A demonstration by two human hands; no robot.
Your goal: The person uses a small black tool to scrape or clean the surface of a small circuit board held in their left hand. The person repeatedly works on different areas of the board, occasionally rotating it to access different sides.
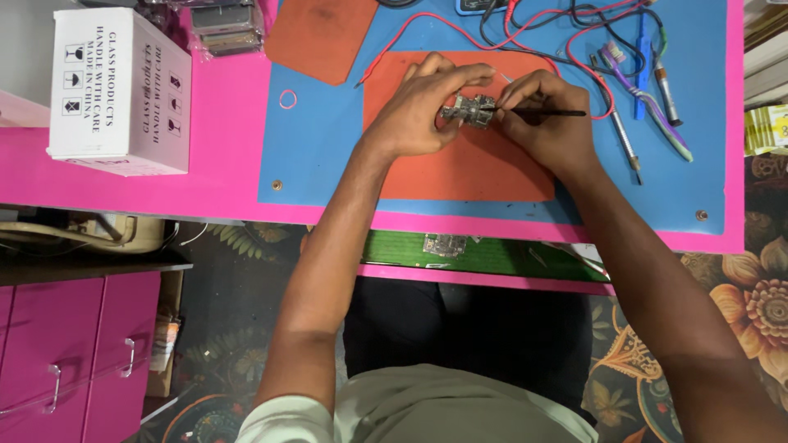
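Note:
My left hand (423, 107) pinches a small silvery metal part (468, 111), something like a circuit module, just above an orange mat (460, 168). My right hand (546, 115) grips a thin black tool (554, 112) like a pen, its tip touching the right side of the metal part. Both hands meet over the upper middle of the orange mat, which lies on a blue mat (328, 131) on the pink table (222, 123).
A white cardboard box (119, 90) stands at the table's left. A second orange mat (320, 37) lies at the back. Red and black test leads (566, 33), a toothbrush (648, 102) and hand tools lie at the right. A green-lined open drawer (492, 254) sits under the table edge.

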